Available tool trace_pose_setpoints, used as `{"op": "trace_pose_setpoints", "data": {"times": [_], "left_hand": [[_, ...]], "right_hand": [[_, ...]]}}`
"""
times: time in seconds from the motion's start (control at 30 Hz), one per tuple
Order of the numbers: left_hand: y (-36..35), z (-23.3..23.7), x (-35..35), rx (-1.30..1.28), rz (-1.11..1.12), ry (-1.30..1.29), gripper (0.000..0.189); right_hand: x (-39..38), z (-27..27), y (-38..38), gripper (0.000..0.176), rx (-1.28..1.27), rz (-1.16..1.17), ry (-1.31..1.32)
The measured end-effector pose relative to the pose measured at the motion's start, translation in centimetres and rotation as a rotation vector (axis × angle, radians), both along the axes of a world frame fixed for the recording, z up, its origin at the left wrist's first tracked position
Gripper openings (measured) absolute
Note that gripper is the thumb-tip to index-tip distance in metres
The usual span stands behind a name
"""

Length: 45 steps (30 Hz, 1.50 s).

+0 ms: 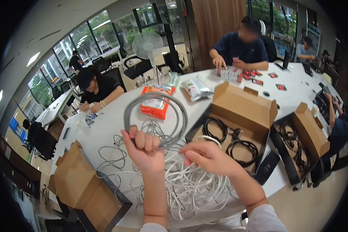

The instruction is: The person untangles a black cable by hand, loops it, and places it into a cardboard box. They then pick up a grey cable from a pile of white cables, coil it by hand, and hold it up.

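Note:
My left hand (146, 149) is closed in a fist around a coiled grey cable (184, 116), whose loops stand up above the table. Just to its right, my right hand (205, 155) has its thumb and fingers pinched together; what lies between them, if anything, is too small to make out. Below both hands spreads a tangled heap of white cables (199, 193). Thinner grey cable loops (118, 156) trail off at the heap's left side.
An open cardboard box (243, 106) holds coiled black cables (241, 151). Another box (311, 127) with black cables stands right of it. An open box (100, 208) sits at left front. Orange-red bag (154, 110) and silver bag (197, 88) lie behind. Several people sit around the table.

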<state>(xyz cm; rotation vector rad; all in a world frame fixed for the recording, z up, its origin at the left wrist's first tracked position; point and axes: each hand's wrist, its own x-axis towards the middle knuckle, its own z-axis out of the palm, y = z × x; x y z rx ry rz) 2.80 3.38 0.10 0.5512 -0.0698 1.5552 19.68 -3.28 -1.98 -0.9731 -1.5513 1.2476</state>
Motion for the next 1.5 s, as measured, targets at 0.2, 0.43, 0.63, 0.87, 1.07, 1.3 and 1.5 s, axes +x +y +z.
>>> {"op": "trace_pose_setpoints", "data": {"times": [0.2,0.43,0.63,0.87,1.07,1.3,1.5], "left_hand": [[-1.6,0.0,0.7,0.075,-0.216,-0.119,0.028],[-2.8,0.1,2.1,0.079,0.07,0.059,0.027],[-2.9,0.5,2.4,-0.044,-0.009,0.091,0.029],[-1.1,0.1,2.4,-0.203,-0.268,0.235,0.031],[-0.9,0.2,1.8,-0.21,-0.334,0.366,0.037],[-1.8,0.2,2.0,-0.225,-0.442,0.556,0.039],[-1.8,-0.1,2.5,-0.18,-0.469,0.55,0.038]], "right_hand": [[-1.5,-2.9,2.8,0.037,-0.591,0.337,1.113],[0.3,-1.6,1.7,0.008,-0.144,-0.005,1.097],[-0.2,-1.7,1.0,0.018,0.386,-0.368,0.735],[0.8,0.4,-0.2,0.042,0.281,-0.3,0.779],[0.8,0.7,-0.8,0.049,0.376,-0.309,0.561],[1.8,1.5,-1.7,0.05,0.406,-0.447,0.445],[1.7,1.7,-1.4,0.049,0.386,-0.468,0.508]]}}
